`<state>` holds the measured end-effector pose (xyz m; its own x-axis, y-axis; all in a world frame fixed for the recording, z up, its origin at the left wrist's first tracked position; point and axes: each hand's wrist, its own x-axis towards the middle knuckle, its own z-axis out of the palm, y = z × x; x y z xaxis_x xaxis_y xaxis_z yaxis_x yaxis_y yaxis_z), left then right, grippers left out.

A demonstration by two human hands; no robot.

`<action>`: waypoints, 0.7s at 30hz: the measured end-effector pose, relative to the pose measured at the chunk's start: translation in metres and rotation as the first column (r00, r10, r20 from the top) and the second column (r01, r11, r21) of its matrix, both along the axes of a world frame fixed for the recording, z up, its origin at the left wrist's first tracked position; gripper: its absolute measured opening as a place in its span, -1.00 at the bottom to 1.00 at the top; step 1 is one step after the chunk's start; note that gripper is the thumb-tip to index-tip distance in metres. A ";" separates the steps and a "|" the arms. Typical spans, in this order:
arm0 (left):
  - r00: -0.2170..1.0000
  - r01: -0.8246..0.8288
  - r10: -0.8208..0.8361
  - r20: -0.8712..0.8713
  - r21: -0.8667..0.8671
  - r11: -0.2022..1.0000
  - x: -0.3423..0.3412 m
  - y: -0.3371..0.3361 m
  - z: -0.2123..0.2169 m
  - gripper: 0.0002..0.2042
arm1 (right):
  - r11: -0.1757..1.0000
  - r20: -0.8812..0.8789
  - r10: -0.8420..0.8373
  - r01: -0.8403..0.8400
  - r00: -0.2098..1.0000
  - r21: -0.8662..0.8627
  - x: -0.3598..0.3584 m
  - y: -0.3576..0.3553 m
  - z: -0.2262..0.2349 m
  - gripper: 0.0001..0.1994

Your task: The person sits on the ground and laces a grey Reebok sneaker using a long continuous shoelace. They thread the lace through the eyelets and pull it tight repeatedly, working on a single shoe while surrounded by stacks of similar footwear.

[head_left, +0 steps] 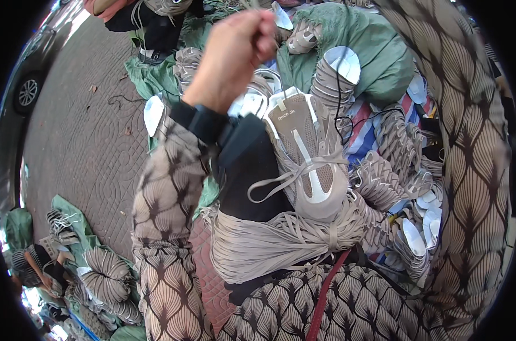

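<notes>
The left hand (231, 57), pinched shut on a lace above the shoe (306, 162), needed steady tension; the right hand was unseen.

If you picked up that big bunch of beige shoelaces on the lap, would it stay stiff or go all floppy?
Probably floppy: the bundle of beige laces sags over the lap and loose ends curl out. It looks light for its size, being thin flat strips. A tie around its middle seems to hold it together, so it likely lifts as one bunch, ends dangling.
</notes>
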<state>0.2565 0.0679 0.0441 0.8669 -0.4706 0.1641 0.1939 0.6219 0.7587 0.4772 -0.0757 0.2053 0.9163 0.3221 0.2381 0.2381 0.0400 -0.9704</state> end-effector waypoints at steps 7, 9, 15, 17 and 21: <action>0.945 -0.325 0.326 -0.009 -0.086 0.942 0.069 0.033 0.053 -0.86 | 0.789 -0.505 0.390 -0.562 0.770 -0.247 -0.217 -0.065 -0.100 -0.68; 0.950 -0.311 0.312 0.016 -0.041 0.949 0.059 0.021 0.057 -0.85 | 0.793 -0.710 0.436 -0.608 0.553 0.013 -0.258 -0.064 -0.121 -0.65; 0.854 -0.508 0.394 0.339 0.704 0.496 -0.003 0.006 0.028 -0.85 | 0.901 -0.403 0.327 -0.410 0.855 -0.139 -0.249 -0.061 -0.145 -0.72; 0.620 -0.782 0.314 0.719 0.598 0.175 -0.033 0.011 0.008 -0.77 | 0.969 -0.355 0.240 -0.242 0.903 0.039 -0.214 -0.061 -0.148 -0.75; 0.818 -0.574 0.284 0.500 0.688 0.444 -0.119 -0.004 -0.033 -0.74 | 0.976 -0.285 0.212 -0.186 0.935 0.116 -0.183 -0.065 -0.172 -0.75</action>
<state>0.1375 0.0637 0.0110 0.9752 -0.1024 0.1960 -0.2187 -0.3141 0.9239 0.2947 -0.1410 0.0332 0.8687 0.4953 0.0029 -0.0786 0.1437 -0.9865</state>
